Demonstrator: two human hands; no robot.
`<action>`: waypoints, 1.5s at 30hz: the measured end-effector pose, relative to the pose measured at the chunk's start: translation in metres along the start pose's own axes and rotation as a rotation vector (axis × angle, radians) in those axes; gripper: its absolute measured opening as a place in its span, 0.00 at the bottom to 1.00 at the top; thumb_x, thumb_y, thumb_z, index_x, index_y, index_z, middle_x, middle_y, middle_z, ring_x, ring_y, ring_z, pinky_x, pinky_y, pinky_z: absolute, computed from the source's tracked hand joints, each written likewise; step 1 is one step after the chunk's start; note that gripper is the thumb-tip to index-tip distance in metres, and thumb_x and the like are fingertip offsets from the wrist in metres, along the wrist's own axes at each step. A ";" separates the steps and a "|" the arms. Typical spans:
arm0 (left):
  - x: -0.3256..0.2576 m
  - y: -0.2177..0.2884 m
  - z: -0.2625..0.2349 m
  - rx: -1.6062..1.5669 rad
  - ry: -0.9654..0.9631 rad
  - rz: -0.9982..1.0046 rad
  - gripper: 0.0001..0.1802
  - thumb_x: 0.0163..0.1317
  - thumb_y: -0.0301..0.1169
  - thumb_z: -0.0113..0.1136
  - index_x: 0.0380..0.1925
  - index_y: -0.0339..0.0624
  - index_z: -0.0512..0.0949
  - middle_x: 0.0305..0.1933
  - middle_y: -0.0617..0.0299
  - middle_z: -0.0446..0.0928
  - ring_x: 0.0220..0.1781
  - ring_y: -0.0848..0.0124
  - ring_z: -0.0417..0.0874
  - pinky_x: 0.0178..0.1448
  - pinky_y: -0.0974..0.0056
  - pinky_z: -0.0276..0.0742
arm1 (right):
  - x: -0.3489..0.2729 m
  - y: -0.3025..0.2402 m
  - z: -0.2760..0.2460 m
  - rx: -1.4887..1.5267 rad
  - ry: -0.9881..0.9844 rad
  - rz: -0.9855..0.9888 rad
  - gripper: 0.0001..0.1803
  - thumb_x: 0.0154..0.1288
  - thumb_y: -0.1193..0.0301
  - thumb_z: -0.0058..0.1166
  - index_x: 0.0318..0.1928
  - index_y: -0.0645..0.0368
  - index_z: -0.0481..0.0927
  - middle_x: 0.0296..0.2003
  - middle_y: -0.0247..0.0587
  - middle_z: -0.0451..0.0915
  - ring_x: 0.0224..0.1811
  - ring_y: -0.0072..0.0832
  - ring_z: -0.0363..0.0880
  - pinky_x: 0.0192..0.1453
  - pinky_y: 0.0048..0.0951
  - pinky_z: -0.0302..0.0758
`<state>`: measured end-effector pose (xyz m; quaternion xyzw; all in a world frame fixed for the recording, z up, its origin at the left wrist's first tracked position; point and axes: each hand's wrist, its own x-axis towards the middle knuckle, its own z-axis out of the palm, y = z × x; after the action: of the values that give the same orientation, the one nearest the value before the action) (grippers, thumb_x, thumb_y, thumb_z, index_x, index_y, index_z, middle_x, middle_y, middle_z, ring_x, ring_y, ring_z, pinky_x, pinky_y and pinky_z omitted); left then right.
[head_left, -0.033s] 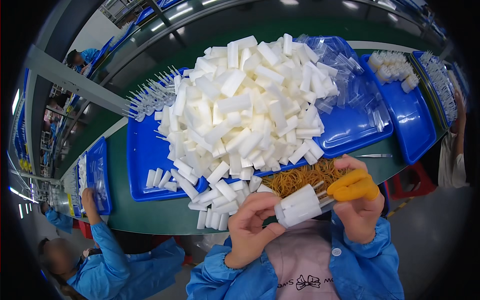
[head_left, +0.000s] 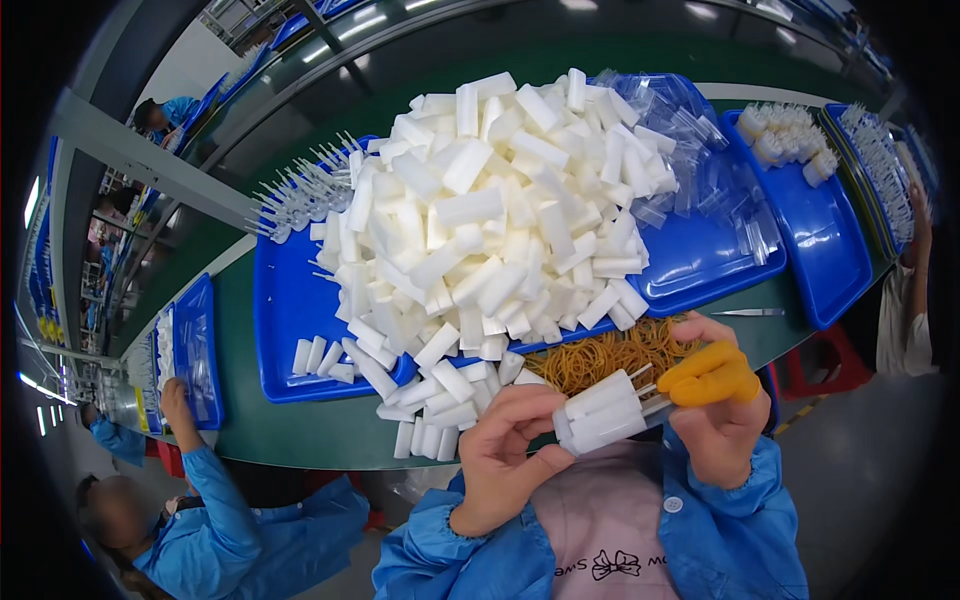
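Note:
A bundle of white foam strips with thin pale rods sticking out of its right end is in front of my chest. My left hand is closed round the bundle's left end, thumb below and fingers above. At the rod ends, my right hand has its fingers bent. Yellow finger cots cover two of them. What lies between its fingertips and thumb is hidden. Just behind the bundle is a heap of tan rubber bands.
A tall pile of white foam strips fills a blue tray, some spilling onto the green table. Clear plastic sleeves, tweezers and another blue tray are to the right. A person in blue sits at left.
The bundle and my left hand have shifted very slightly up and to the right. The yellow-covered fingers have also moved a touch; the rest looks the same.

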<state>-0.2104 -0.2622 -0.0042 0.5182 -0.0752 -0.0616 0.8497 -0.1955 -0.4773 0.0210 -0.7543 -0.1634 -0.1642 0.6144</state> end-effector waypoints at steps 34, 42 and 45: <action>-0.006 -0.007 0.007 -0.015 0.215 -0.064 0.34 0.46 0.28 0.69 0.54 0.32 0.69 0.50 0.54 0.74 0.53 0.65 0.75 0.60 0.62 0.68 | 0.080 0.107 -0.081 -1.242 0.117 -0.061 0.14 0.46 0.68 0.64 0.36 0.54 0.81 0.39 0.35 0.78 0.46 0.35 0.70 0.49 0.36 0.62; -0.004 -0.010 0.006 -0.060 0.128 -0.065 0.34 0.45 0.14 0.65 0.56 0.30 0.66 0.51 0.53 0.72 0.56 0.64 0.74 0.60 0.60 0.70 | 0.046 0.029 -0.060 0.091 0.190 0.281 0.16 0.55 0.81 0.56 0.45 0.61 0.73 0.38 0.37 0.75 0.37 0.21 0.73 0.42 0.25 0.71; -0.008 -0.013 0.003 0.057 0.104 -0.003 0.34 0.45 0.16 0.68 0.56 0.31 0.67 0.51 0.53 0.71 0.57 0.64 0.74 0.60 0.60 0.71 | 0.031 0.010 -0.046 0.322 0.070 0.240 0.16 0.58 0.82 0.54 0.48 0.62 0.72 0.39 0.38 0.74 0.38 0.20 0.74 0.43 0.24 0.73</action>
<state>-0.2189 -0.2694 -0.0153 0.5447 -0.0319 -0.0339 0.8373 -0.1658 -0.5234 0.0351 -0.6541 -0.0750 -0.0875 0.7475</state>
